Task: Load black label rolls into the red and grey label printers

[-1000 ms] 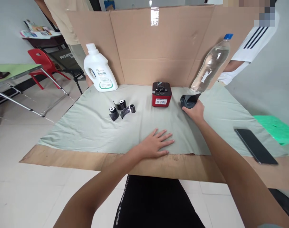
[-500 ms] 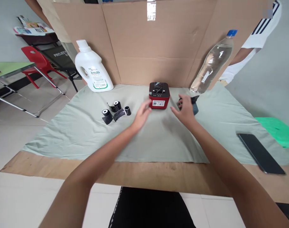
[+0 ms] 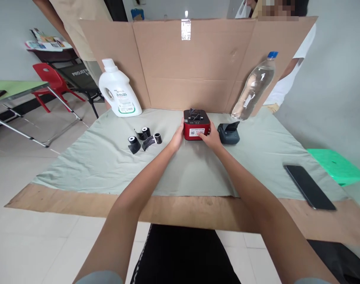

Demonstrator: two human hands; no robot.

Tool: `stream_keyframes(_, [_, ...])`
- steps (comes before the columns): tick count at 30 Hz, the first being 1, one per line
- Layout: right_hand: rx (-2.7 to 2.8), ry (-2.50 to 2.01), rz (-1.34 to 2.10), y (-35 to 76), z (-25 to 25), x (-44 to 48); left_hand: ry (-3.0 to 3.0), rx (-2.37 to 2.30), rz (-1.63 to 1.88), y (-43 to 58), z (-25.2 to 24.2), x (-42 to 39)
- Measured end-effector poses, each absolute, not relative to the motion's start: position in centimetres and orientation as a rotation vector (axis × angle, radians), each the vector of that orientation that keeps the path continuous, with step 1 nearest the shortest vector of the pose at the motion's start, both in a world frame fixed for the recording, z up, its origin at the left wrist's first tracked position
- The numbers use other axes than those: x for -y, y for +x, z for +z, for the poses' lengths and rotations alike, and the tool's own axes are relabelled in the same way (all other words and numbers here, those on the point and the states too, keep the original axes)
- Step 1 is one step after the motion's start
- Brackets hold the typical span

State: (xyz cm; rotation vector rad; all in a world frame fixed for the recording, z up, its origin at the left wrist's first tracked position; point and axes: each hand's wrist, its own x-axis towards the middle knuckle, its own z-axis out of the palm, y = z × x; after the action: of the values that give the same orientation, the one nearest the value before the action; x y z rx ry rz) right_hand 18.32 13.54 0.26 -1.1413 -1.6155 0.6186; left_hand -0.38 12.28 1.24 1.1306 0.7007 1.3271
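Clasps the red box-shaped device (image 3: 197,124) between both hands at the middle rear of the grey-green cloth (image 3: 109,161), just in front of the cardboard screen (image 3: 192,63); presses the left hand (image 3: 177,139) against its left side, fingers curled onto the casing; sets the right hand (image 3: 211,139) on its front right corner, fingers closed on the casing likewise. Bears on its red front face a white label with a QR code, print too small to read; carries on its black top a crumpled black strip. Just right of the right hand, not touching it: a small dark device (image 3: 229,133); behind that, tilted against the screen: a clear bottle (image 3: 254,86) with blue cap. Left of the left hand, apart from it: black rolls (image 3: 144,138), partly unwound; further back left: a white jug (image 3: 118,90) with a green-edged label, text unreadable. At the right edge of the cloth: a black phone (image 3: 309,186), face down or dark. Behind the screen on the left: a dark folding chair (image 3: 79,75) lettered "PROJE", remainder hidden; beside it a red chair (image 3: 49,79).
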Motion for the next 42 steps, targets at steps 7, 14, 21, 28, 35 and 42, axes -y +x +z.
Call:
stream_keyframes(7, [1.653,-1.121,0.385,19.2,1.4,-1.7,1.5,-0.77,1.241,-1.4,2.0,-1.7])
stream_keyframes(14, [1.69,-1.189,0.264,18.0,-0.4,5.8,1.635,-0.876,1.14,-3.5,-0.3,5.1])
stream_keyframes(21, [1.713,-1.184,0.225,17.9,-0.8,6.8,1.71,-1.001,1.042,-4.4,0.3,6.8])
stream_keyframes(28, [1.734,-1.148,0.224,17.8,-0.7,7.3,1.712,-1.017,0.98,-4.6,0.5,7.8])
stream_keyframes(35, [1.758,-1.149,0.186,17.9,-0.5,7.0,1.801,-1.068,1.13,-4.4,0.2,7.8])
stream_keyframes(42, [1.775,-1.082,0.17,18.1,0.3,7.0,2.159,-1.21,1.36,-6.3,1.1,4.4])
